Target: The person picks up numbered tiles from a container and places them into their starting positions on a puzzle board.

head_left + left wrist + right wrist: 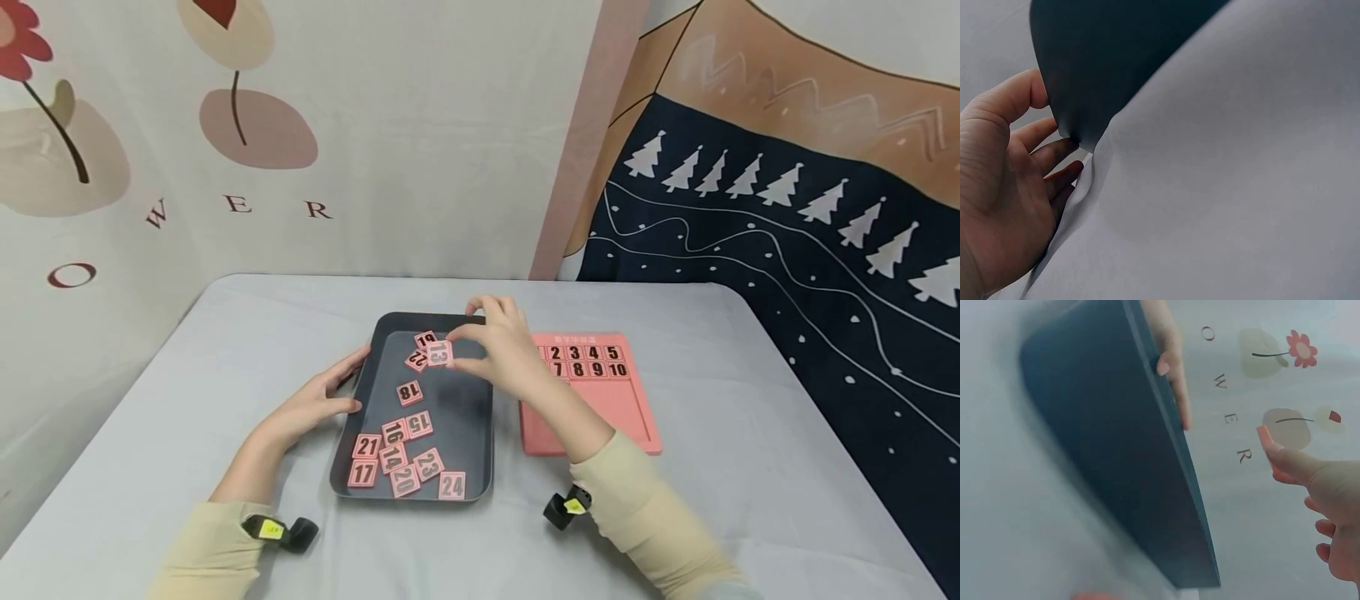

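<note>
My right hand (504,350) pinches a pink number tile marked 13 (439,353) between thumb and forefinger, over the upper part of a dark grey tray (468,417). In the right wrist view that tile (1264,437) appears edge-on at the fingertips. Tiles 19 (426,338) and 22 (417,360) lie close by it, partly overlapped. My left hand (315,402) rests its thumb and fingers against the tray's left side; in the left wrist view its fingertips (1079,165) meet the tray wall (1085,106). Lower in the tray, tile 18 (409,392) lies alone above several others.
To the tray's right lies a pink board (600,408), with two rows of number tiles (594,353) along its top; my right hand and forearm cover its left part. A pale cloth (750,500) covers the table. Printed curtains (420,167) hang behind.
</note>
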Available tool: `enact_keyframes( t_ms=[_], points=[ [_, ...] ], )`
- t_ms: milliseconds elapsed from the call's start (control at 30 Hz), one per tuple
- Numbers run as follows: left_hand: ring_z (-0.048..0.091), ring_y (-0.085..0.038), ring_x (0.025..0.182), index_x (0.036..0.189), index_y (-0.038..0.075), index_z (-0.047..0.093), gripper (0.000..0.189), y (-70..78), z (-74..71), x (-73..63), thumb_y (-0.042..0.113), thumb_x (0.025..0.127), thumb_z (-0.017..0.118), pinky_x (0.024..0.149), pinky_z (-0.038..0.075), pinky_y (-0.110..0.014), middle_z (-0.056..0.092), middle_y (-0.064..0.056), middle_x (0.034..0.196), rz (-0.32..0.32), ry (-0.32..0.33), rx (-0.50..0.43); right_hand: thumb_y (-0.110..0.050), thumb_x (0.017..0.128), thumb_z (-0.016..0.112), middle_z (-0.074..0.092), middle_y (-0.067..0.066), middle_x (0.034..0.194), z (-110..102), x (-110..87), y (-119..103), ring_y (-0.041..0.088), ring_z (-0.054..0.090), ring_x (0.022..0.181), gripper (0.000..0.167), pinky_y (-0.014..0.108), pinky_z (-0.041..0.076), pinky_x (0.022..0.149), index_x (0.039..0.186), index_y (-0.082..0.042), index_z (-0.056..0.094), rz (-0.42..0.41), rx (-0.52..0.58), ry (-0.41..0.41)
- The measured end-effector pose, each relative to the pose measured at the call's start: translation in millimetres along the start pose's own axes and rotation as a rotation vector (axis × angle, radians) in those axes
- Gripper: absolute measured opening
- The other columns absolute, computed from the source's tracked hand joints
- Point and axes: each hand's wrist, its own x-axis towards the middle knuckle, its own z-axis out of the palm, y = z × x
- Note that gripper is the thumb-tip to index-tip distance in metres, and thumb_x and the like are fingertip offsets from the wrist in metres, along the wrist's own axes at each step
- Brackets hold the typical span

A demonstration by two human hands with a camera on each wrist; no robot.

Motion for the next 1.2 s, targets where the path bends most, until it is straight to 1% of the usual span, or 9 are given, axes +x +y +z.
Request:
enact_keyframes(
  t_ms=[233,433,633,800,900,1000,1100,1200],
  points=[
    [0.006,-0.037,0.142,0.153,0.007,0.021,0.082,-0.2,0.3,-1.5,0.004,0.083,0.064,0.109,0.005,-0.061,0.016,-0.016,0.157,-0.007,0.000,-0.013,-0.036,0.076,0.080,0.047,0.002,0.121,-11,-26.0,21,0.024,0.037,0.111,0.026,0.042,0.035,0.091,0.100,-0.026,0.076,-0.045,0.018,-0.040],
    [0.006,-0.036,0.143,0.153,0.008,0.021,0.082,-1.4,0.3,-2.4,0.002,0.083,0.063,0.109,0.005,-0.059,0.015,-0.015,0.157,-0.017,0.004,-0.020,-0.027,0.076,0.082,0.047,0.002,0.119,-20,-49.0,43,0.027,0.038,0.111,0.028,0.043,0.036,0.089,0.103,-0.026,0.075,-0.088,0.049,-0.058],
    [0.006,-0.034,0.143,0.153,0.009,0.021,0.083,0.0,-0.7,-3.5,0.002,0.083,0.064,0.110,0.005,-0.058,0.016,-0.013,0.158,-0.025,0.008,-0.024,-0.022,0.076,0.082,0.047,0.005,0.121,-30,-66.5,66,0.030,0.039,0.112,0.032,0.045,0.036,0.089,0.107,-0.024,0.074,-0.113,0.041,-0.071],
    [0.007,-0.036,0.143,0.153,0.009,0.021,0.082,0.5,-0.3,-3.4,0.004,0.083,0.064,0.109,0.005,-0.061,0.016,-0.014,0.157,-0.018,0.004,-0.014,-0.019,0.076,0.081,0.049,0.007,0.120,-36,-78.8,85,0.030,0.039,0.113,0.034,0.048,0.036,0.090,0.109,-0.022,0.074,-0.137,0.018,-0.085],
    [0.007,-0.037,0.143,0.153,0.009,0.022,0.082,0.9,0.7,-2.8,0.006,0.084,0.065,0.108,0.004,-0.062,0.017,-0.015,0.157,-0.017,0.006,0.000,-0.019,0.076,0.081,0.050,0.010,0.121,-38,-87.2,97,0.028,0.038,0.113,0.035,0.050,0.035,0.092,0.110,-0.020,0.074,-0.156,0.003,-0.087],
    [0.007,-0.037,0.143,0.153,0.011,0.022,0.082,1.3,1.1,-2.0,0.006,0.084,0.065,0.108,0.005,-0.063,0.017,-0.014,0.157,-0.021,0.009,0.009,-0.022,0.075,0.081,0.051,0.013,0.122,-40,-94.5,110,0.028,0.039,0.113,0.034,0.051,0.034,0.093,0.109,-0.019,0.074,-0.176,-0.017,-0.079],
    [0.007,-0.036,0.143,0.154,0.011,0.022,0.082,2.5,1.7,-1.4,0.007,0.084,0.065,0.108,0.006,-0.062,0.017,-0.013,0.158,-0.023,0.007,0.010,-0.026,0.075,0.080,0.053,0.016,0.122,-43,-100.6,121,0.030,0.041,0.112,0.034,0.052,0.033,0.093,0.107,-0.017,0.074,-0.195,-0.038,-0.077],
    [0.007,-0.037,0.143,0.154,0.011,0.022,0.082,3.7,2.0,-1.5,0.007,0.083,0.065,0.108,0.006,-0.062,0.017,-0.013,0.158,-0.022,0.007,0.008,-0.028,0.075,0.079,0.053,0.018,0.124,-45,-106.2,130,0.032,0.042,0.113,0.034,0.053,0.032,0.095,0.107,-0.017,0.074,-0.211,-0.060,-0.093]
  ],
)
